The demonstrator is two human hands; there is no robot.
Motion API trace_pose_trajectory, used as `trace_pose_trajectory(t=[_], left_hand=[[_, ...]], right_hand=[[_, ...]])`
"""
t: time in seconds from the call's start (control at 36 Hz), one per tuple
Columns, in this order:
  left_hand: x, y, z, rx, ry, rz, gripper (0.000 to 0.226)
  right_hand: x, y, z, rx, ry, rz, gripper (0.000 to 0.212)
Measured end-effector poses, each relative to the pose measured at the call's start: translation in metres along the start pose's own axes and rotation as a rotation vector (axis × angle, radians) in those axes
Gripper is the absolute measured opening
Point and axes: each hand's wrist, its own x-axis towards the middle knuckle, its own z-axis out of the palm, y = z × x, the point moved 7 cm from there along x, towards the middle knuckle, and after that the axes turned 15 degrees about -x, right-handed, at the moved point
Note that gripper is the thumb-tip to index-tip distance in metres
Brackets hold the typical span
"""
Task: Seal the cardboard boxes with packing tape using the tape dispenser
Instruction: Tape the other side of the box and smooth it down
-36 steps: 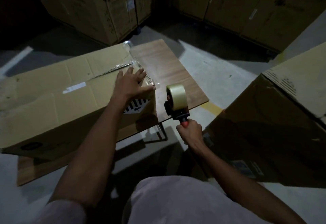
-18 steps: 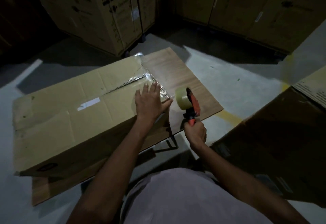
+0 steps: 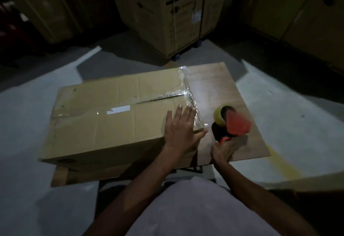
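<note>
On box [image 3: 104, 124], left hand [image 3: 181, 128] flat.

Dim warehouse: tall stacked printed cartons [image 3: 167, 12], concrete floor [image 3: 290, 105].

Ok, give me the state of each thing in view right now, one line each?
Cardboard box: flaps closed, centre seam and right edge taped, lying on the table.
Tape dispenser: lifted off the box, over the table, blurred.
Left hand: flat, pressing the box's right end.
Right hand: gripping the dispenser handle.
</note>
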Motion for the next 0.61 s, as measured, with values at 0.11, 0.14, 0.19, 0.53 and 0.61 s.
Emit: trace_pose_trajectory(t=[0.11, 0.14, 0.19, 0.53, 0.61], left_hand=[[-0.002, 0.005, 0.001, -0.013, -0.009, -0.026, 0.087], [-0.002, 0.006, 0.001, -0.017, -0.008, -0.032, 0.086], [-0.003, 0.008, -0.001, -0.016, 0.019, -0.035, 0.085], [-0.003, 0.006, 0.002, -0.003, 0.009, -0.014, 0.084], [-0.001, 0.003, 0.006, 0.003, -0.084, -0.010, 0.088]], right_hand=[[0.011, -0.008, -0.002, -0.140, -0.038, -0.036, 0.056], [0.013, -0.010, -0.003, -0.168, -0.040, -0.052, 0.054], [0.017, -0.016, -0.003, -0.221, -0.042, -0.079, 0.051], [0.012, -0.028, 0.008, -0.332, -0.182, -0.088, 0.073], [0.011, -0.025, 0.009, -0.325, -0.229, -0.102, 0.068]])
